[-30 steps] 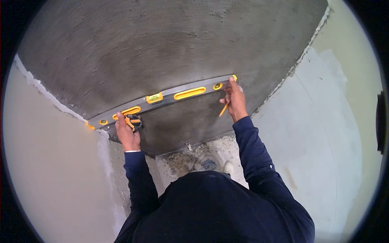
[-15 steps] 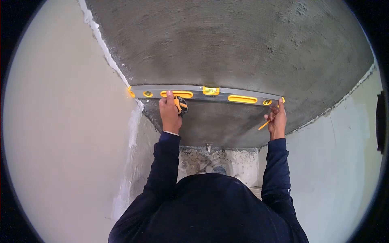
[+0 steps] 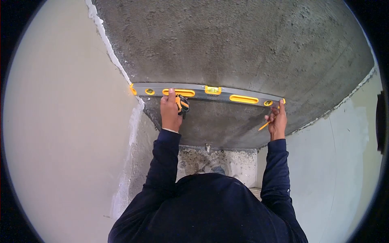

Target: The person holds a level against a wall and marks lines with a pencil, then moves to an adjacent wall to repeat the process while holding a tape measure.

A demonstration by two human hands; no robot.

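Note:
A long grey spirit level [image 3: 202, 92] with yellow end caps and yellow vials lies across the grey cement wall [image 3: 227, 48]. Its left end meets the white joint line at the side wall. My left hand [image 3: 170, 111] has its thumb on the level near the left slot, and its fingers hold a yellow and black tape measure [image 3: 182, 104]. At the level's right end, my right hand [image 3: 277, 120] presses a finger near the end cap and holds a yellow pencil [image 3: 264, 126], which points down to the left.
A pale wall [image 3: 60, 113] rises on the left and another pale wall [image 3: 320, 170] on the right. Below the cement is a speckled, rough surface [image 3: 243, 162]. A dark object [image 3: 380, 121] stands at the far right edge.
The level's left part and my left hand with the tape measure appear slightly higher and further right. My right hand has hardly moved.

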